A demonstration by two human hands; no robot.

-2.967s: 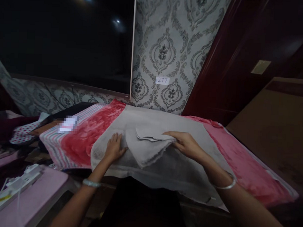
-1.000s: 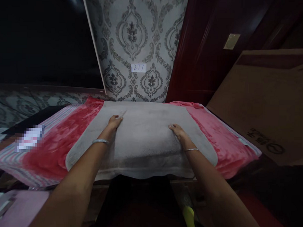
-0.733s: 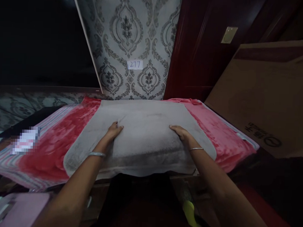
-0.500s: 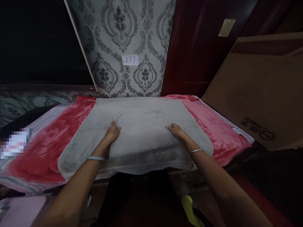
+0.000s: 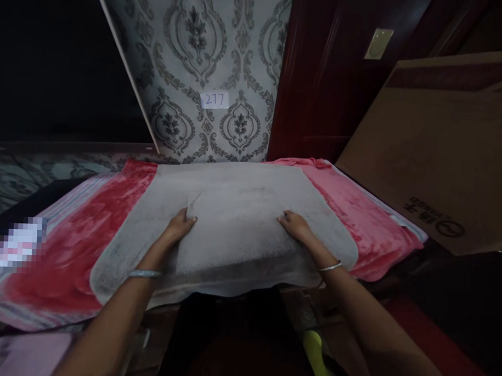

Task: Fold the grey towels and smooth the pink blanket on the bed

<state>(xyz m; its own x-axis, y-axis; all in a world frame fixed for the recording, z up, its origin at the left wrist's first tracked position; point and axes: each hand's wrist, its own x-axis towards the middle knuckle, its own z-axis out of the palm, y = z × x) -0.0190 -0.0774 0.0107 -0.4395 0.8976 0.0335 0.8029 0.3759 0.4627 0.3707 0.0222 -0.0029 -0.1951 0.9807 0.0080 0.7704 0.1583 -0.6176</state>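
A wide grey plush mat [image 5: 134, 244] with rounded corners lies spread in front of me. On its middle shows a paler grey rectangular piece of cloth [image 5: 233, 220]; I cannot tell whether it is separate or a fold of the mat. My left hand [image 5: 180, 226], a bangle on its wrist, is at the left side of this cloth, thumb on top and fingers curled at the edge. At the right side my right hand [image 5: 294, 225] is bent the same way, thumb and forefinger on the cloth. The other fingertips are partly hidden.
Under the mat lies a red and pink blanket [image 5: 67, 253] with striped borders. A large cardboard box [image 5: 445, 156] leans at the right, and a dark screen [image 5: 66, 66] stands at the left. A paper marked 277 [image 5: 215, 99] sticks to the patterned wall.
Both hands have come slightly nearer to me and stay on the pale cloth. The view has shifted a little. The mat lies much as before.
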